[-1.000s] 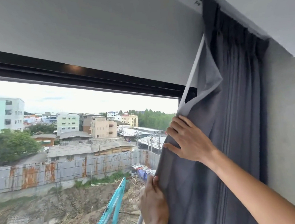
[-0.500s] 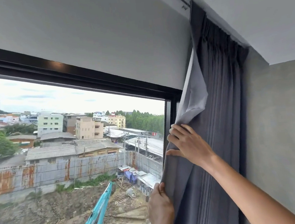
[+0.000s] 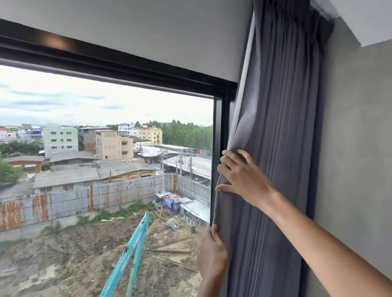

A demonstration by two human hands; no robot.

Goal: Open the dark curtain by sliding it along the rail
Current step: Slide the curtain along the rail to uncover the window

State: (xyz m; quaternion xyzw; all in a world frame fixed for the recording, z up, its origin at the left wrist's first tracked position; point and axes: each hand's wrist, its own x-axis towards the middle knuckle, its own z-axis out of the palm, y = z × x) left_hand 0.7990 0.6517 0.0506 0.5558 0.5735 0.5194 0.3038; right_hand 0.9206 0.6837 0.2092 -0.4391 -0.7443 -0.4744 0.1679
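Observation:
The dark grey curtain [image 3: 283,108] hangs bunched in tight pleats against the right wall, beside the window's right frame. Its leading edge shows a pale lining. My right hand [image 3: 244,179] grips that leading edge at mid height, fingers curled around the fabric. My left hand [image 3: 210,252] holds the same edge lower down, thumb on the cloth. The top of the curtain runs up into the ceiling recess; the rail itself is out of frame.
A black window frame [image 3: 103,61] spans the view, with glass onto buildings, a rusty fence and a teal excavator arm [image 3: 128,252] outside. A grey concrete wall [image 3: 366,146] stands right of the curtain. White wall lies above the window.
Both hands have carried the curtain's edge to the right. The fabric has bunched tighter against the wall and more of the window's right frame shows.

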